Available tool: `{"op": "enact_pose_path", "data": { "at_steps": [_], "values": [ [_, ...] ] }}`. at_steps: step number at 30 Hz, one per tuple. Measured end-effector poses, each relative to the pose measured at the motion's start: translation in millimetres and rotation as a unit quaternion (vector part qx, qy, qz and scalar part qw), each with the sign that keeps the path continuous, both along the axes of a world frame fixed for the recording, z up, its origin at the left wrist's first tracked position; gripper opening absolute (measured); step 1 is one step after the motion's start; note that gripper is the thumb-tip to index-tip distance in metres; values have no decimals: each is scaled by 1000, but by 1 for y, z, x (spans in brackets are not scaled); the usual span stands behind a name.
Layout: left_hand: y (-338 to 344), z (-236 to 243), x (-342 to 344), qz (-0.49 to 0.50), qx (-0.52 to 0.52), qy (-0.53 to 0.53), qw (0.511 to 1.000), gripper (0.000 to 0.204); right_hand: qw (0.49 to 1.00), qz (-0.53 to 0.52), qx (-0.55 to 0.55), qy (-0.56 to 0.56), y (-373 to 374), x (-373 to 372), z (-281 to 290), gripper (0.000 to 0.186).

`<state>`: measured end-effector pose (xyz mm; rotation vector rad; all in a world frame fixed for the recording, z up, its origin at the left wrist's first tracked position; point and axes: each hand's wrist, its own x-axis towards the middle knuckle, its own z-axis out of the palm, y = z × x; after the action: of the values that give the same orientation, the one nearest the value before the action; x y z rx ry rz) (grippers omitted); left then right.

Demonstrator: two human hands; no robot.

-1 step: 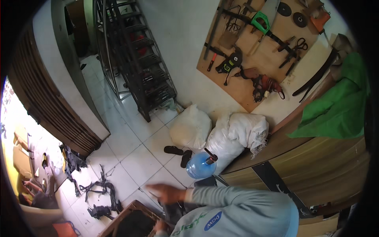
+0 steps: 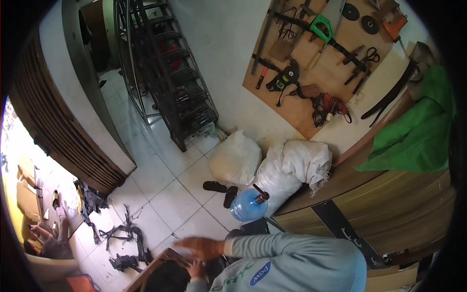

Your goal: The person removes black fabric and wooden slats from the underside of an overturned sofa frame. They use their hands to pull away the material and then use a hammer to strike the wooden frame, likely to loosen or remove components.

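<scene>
My right arm, in a long grey sleeve, crosses the lower part of the head view from the right. At its end my right hand (image 2: 200,247) is open, slightly blurred, its fingers stretched to the left with no object visible in them. Close beneath it, my left hand (image 2: 196,270) is partly hidden and looks closed beside the brown wooden frame (image 2: 151,270). Whatever it may hold cannot be made out. A dark rounded mass (image 2: 168,276) lies within the frame, cut off by the lower edge.
Black straps (image 2: 129,228) lie on the tiled floor. Ahead stand a blue water bottle (image 2: 245,207), sandals (image 2: 214,187) and white sacks (image 2: 233,158). A metal staircase (image 2: 170,73), a tool board (image 2: 301,63) and a wooden cabinet (image 2: 389,204) flank the space. Another person (image 2: 58,238) is at left.
My right hand has shifted slightly left and down. My left hand has come up a little, so the two hands are nearer each other.
</scene>
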<state>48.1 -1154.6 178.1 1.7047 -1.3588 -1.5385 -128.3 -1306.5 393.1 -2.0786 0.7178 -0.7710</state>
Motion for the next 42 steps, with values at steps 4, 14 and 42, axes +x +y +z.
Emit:
{"op": "enact_pose_path", "data": {
  "at_steps": [4, 14, 42],
  "values": [
    [-162, 76, -31, -88, -197, 75, 974, 52, 996, -17, -14, 90, -50, -44, -84, 32],
    [-89, 86, 65, 387, 281, 204, 854, 37, 678, -632, -72, 369, -324, -537, 71, 40],
    [-202, 53, 75, 53, 272, -94, 956, 44, 558, -802, -9, 212, -471, -695, 393, 58]
  ]
}}
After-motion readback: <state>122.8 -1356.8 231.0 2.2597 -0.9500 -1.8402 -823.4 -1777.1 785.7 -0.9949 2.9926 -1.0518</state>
